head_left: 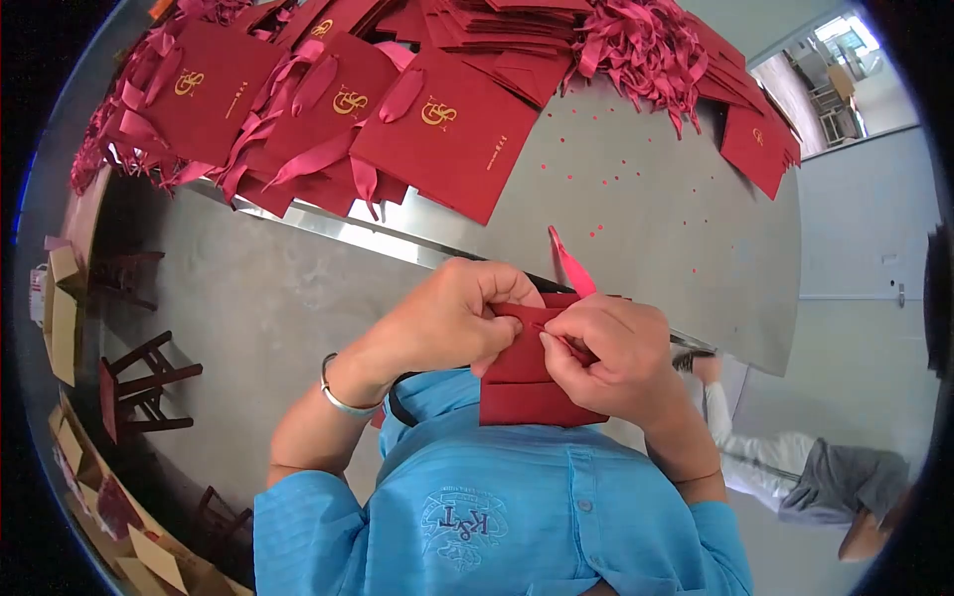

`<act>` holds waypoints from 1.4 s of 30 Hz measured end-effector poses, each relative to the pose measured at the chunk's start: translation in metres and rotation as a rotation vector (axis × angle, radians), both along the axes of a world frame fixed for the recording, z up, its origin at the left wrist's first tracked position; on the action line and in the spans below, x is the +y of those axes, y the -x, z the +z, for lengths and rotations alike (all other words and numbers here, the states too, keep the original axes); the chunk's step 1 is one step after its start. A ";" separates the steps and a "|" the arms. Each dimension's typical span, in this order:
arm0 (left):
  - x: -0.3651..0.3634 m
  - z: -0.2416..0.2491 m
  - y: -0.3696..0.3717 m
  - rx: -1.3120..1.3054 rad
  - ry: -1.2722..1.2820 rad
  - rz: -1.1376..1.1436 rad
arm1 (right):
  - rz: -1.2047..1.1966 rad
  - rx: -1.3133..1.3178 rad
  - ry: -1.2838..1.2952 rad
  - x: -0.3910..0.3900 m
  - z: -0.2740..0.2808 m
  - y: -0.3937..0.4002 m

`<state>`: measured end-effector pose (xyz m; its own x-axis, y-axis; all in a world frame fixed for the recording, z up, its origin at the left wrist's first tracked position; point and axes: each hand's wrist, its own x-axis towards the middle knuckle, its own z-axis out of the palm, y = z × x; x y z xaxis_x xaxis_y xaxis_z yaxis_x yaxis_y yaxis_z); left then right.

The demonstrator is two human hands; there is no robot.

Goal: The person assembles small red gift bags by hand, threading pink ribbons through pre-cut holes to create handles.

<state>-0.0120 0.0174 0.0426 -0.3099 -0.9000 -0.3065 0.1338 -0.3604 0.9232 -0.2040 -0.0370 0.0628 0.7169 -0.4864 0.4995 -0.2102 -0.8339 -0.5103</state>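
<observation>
A dark red paper gift bag [537,389] is held close to my chest, at the table's near edge. My left hand [475,313] is closed on the bag's upper left edge, with some fingertips hidden behind the paper. My right hand [614,350] pinches at a small spot near the bag's top, with thumb and forefinger together. A pink ribbon [571,266] sticks up beyond my right knuckles. Its lower part is hidden by the hand and bag, and only a tiny bit shows at the fingertips.
Red bags [437,129] with pink ribbon handles are heaped along the grey table [646,238]. A bundle of ribbons [641,55] and more bags [757,139] lie beyond. Red paper dots are scattered there. A stool [149,385] and cartons [65,308] stand left; another person's legs [765,462] show right.
</observation>
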 end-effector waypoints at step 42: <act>0.012 0.023 0.032 -0.314 0.150 0.136 | 0.404 0.675 -0.939 -0.079 0.025 -0.010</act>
<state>-0.0435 0.0290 0.0660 -0.0965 -0.9685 -0.2295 -0.1268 -0.2167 0.9680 -0.1936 -0.1161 0.0878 0.8789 -0.1401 -0.4559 -0.4769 -0.2673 -0.8373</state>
